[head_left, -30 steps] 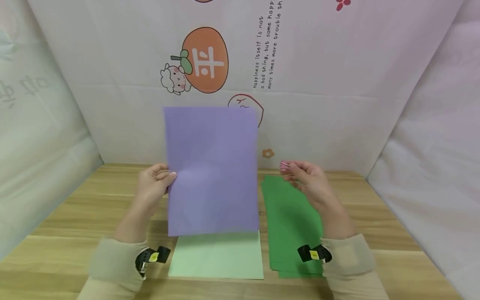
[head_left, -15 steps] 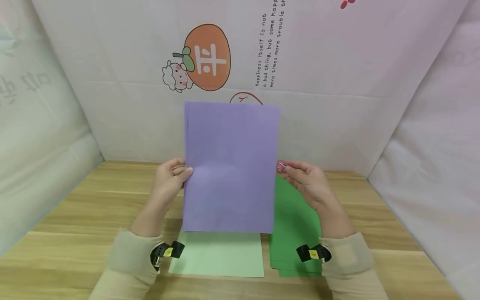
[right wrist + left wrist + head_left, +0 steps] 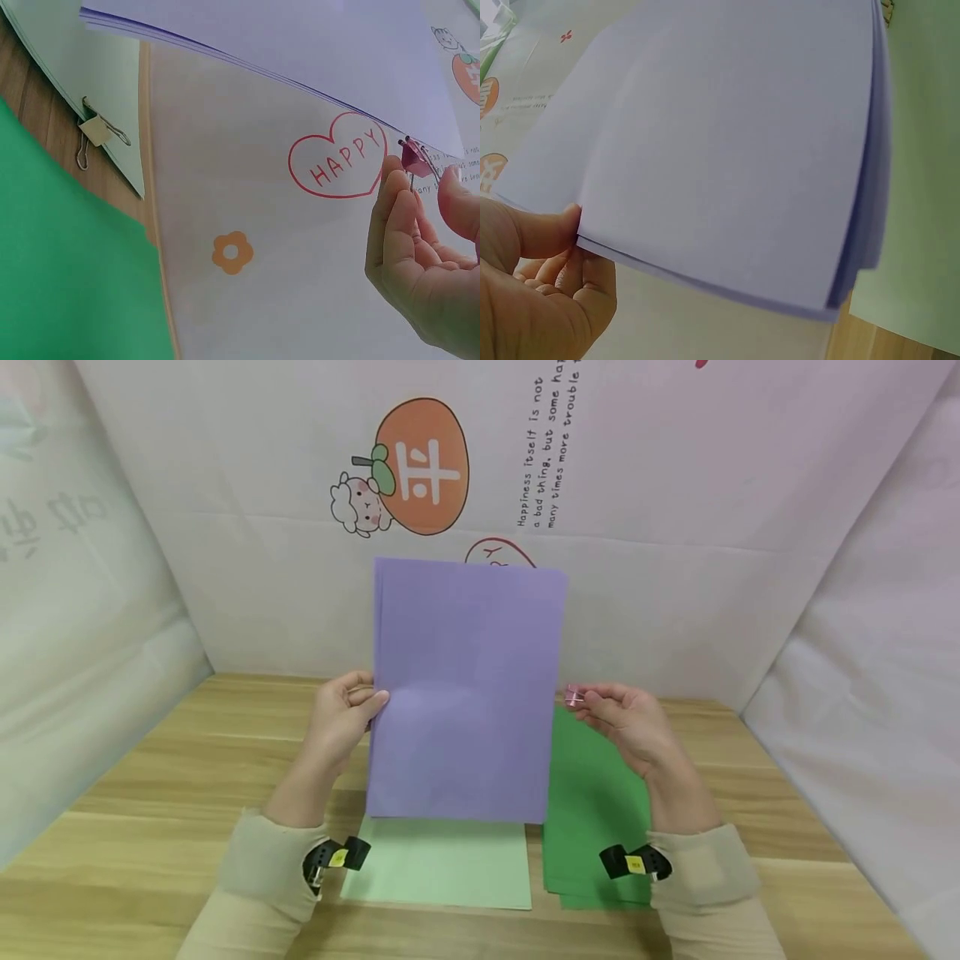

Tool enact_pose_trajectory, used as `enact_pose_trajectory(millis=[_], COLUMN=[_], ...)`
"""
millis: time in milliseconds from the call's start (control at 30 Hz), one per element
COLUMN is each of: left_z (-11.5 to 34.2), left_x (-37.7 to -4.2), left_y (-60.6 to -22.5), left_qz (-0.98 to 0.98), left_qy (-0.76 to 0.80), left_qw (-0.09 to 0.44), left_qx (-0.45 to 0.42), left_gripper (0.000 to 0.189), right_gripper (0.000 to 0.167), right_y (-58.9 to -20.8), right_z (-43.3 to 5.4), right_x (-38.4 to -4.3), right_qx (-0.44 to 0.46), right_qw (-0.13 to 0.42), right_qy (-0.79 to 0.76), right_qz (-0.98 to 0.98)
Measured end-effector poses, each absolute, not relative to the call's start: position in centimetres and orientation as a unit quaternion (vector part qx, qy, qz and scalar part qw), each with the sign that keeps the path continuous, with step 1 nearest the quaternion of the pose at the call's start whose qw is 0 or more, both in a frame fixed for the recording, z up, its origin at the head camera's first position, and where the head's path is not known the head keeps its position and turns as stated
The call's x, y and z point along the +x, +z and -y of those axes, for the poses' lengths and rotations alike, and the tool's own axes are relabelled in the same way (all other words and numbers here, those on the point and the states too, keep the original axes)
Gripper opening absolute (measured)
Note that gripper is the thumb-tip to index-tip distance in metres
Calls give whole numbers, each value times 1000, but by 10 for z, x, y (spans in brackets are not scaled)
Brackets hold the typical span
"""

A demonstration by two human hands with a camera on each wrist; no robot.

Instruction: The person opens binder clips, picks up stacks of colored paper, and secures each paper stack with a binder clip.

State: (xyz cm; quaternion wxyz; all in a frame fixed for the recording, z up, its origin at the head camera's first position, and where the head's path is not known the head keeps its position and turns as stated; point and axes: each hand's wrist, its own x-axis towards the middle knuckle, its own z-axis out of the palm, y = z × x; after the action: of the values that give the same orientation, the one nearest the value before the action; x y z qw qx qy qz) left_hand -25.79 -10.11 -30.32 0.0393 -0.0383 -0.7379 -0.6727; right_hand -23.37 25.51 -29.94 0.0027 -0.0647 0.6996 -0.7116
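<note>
A stack of purple paper sheets (image 3: 465,693) is held up, nearly upright, over the table. My left hand (image 3: 341,718) pinches its left edge between thumb and fingers; in the left wrist view the sheets (image 3: 727,150) fan slightly apart at the edges. Between thumb and fingers, my right hand (image 3: 630,722) pinches a small pink binder clip (image 3: 574,696) by its wire handles. In the head view the clip sits just right of the stack's right edge. From the right wrist, the clip (image 3: 415,159) shows right at the lower edge of the purple sheets (image 3: 300,45).
Light green paper (image 3: 442,864) lies on the wooden table (image 3: 172,793) below the purple stack. A pale yellow binder clip (image 3: 95,130) shows at its edge. Dark green sheets (image 3: 596,827) lie to the right. White printed cloth (image 3: 652,485) surrounds the table's back and sides.
My left hand has brought the purple stack rightward, close to the pink clip. My right hand still holds the clip in about the same place.
</note>
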Motion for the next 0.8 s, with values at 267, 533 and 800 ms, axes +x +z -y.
enact_pose_trajectory(millis=[267, 533, 800], left_z=[100, 100, 98], left_x=[-258, -259, -260], left_y=[-303, -305, -307], left_qz=[740, 742, 737], left_qy=[-671, -667, -672], left_qw=[42, 50, 46], left_qx=[-41, -49, -56], left_gripper=[24, 24, 23], right_gripper=[13, 11, 17], right_y=[-300, -301, -301], right_z=[-255, -253, -250], right_x=[-233, -235, -234], right_qx=[-51, -55, -48], right_qw=[3, 5, 9], right_qy=[-684, -683, -677], right_qz=[-728, -728, -735])
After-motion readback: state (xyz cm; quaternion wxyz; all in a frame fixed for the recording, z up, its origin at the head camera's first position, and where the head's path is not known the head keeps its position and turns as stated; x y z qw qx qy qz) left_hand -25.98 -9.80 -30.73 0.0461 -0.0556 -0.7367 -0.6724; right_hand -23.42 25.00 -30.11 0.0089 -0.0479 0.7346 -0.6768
